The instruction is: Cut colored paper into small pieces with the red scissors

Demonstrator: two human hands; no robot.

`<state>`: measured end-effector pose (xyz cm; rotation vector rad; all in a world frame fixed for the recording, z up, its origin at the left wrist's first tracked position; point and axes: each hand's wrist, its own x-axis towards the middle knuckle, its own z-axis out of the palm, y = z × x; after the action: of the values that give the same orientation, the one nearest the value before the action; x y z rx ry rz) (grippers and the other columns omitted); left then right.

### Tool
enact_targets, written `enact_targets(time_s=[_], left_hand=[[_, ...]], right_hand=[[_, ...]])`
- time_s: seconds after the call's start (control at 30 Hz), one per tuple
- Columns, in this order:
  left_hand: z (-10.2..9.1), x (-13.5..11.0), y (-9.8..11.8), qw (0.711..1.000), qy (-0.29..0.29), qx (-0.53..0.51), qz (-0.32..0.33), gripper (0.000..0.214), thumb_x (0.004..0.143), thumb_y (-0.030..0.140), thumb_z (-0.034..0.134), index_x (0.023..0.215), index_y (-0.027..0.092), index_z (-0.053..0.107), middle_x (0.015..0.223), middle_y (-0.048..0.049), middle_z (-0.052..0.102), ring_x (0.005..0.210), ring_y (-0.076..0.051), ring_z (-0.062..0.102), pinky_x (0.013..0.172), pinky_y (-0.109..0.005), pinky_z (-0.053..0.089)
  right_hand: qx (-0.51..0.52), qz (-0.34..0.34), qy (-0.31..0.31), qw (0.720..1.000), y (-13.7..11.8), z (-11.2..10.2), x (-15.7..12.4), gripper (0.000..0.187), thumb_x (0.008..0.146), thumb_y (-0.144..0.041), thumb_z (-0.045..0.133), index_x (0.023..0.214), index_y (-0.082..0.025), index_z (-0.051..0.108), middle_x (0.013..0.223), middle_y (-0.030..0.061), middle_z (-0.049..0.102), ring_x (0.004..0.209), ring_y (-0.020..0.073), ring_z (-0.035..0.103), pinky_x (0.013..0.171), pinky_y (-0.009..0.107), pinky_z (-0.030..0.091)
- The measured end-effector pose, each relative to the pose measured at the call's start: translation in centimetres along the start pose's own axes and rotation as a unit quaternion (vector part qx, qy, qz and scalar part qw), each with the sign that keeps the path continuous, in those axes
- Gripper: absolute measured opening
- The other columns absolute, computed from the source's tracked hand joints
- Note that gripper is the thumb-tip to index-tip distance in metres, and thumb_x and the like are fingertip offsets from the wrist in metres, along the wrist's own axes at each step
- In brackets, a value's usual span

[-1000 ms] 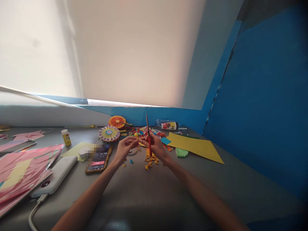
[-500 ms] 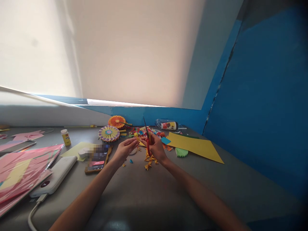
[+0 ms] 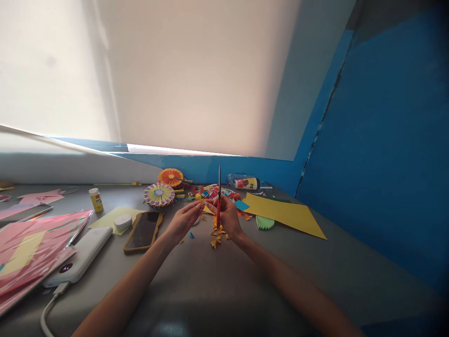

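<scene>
Head view: right hand (image 3: 228,217) holds red-handled scissors (image 3: 219,210) upright.

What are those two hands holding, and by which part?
The right hand holds scissors by the red handle. The left hand pinches a small yellow piece; by which part is too small to tell.

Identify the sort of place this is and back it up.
Probably a paper-craft workspace at a desk: pleated paper rosettes stand towards the back, orange-yellow scraps lie scattered, and the right hand holds red-handled scissors. Whether home or classroom, I can't tell.
</scene>
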<state>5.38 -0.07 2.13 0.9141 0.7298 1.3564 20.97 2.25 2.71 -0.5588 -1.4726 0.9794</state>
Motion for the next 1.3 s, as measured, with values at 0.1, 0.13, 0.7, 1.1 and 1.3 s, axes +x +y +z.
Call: enact_targets(time_s=[0.1, 0.13, 0.7, 1.1, 1.3], left_hand=[[0.2, -0.3, 0.1, 0.999, -0.005, 0.032, 0.016, 0.034, 0.073, 0.024, 0.073, 0.105, 0.015, 0.068, 0.116, -0.0099, 0.066, 0.116, -0.021, 0.056, 0.104, -0.029, 0.038], [0.3, -0.4, 0.2, 0.999, -0.001, 0.042, 0.02, 0.036, 0.072, 0.025, 0.074, 0.106, 0.015, 0.068, 0.117, -0.0104, 0.066, 0.117, -0.022, 0.055, 0.105, -0.03, 0.038], [0.6, -0.3, -0.4, 0.995, 0.02, 0.074, 0.066, 0.045, 0.067, 0.035, 0.077, 0.105, 0.013, 0.069, 0.112, -0.0134, 0.068, 0.113, -0.026, 0.059, 0.103, -0.037, 0.039], [0.6, -0.4, -0.1, 0.997, 0.011, 0.053, 0.054, 0.041, 0.068, 0.031, 0.077, 0.104, 0.014, 0.069, 0.113, -0.0118, 0.068, 0.115, -0.025, 0.057, 0.106, -0.033, 0.039], [0.7, -0.4, -0.1, 0.997, 0.007, 0.056, 0.06, 0.04, 0.069, 0.031, 0.076, 0.104, 0.013, 0.07, 0.115, -0.0122, 0.067, 0.117, -0.025, 0.056, 0.106, -0.033, 0.038]], right_hand=[[0.008, 0.007, -0.005, 1.0, -0.2, 0.1, -0.1, 0.026, 0.074, -0.042, 0.068, 0.084, -0.021, 0.056, 0.096, 0.006, 0.068, 0.093, 0.024, 0.065, 0.083, 0.038, 0.052], [0.01, 0.01, -0.005, 1.0, -0.3, 0.2, -0.2, 0.026, 0.075, -0.042, 0.068, 0.084, -0.021, 0.056, 0.095, 0.0058, 0.068, 0.093, 0.0238, 0.065, 0.083, 0.038, 0.052], [-0.019, -0.007, 0.054, 0.998, 0.3, 1.1, -0.7, 0.023, 0.075, -0.036, 0.066, 0.089, -0.02, 0.059, 0.082, 0.0029, 0.065, 0.079, 0.0194, 0.064, 0.076, 0.032, 0.052], [0.004, 0.008, 0.021, 1.0, -0.3, 0.5, -0.3, 0.023, 0.075, -0.04, 0.067, 0.078, -0.021, 0.054, 0.094, 0.0052, 0.068, 0.093, 0.0231, 0.064, 0.085, 0.038, 0.051], [-0.015, -0.007, 0.018, 1.0, -0.3, 0.6, -0.4, 0.022, 0.077, -0.04, 0.065, 0.084, -0.021, 0.056, 0.095, 0.0055, 0.068, 0.093, 0.0228, 0.064, 0.085, 0.038, 0.051]])
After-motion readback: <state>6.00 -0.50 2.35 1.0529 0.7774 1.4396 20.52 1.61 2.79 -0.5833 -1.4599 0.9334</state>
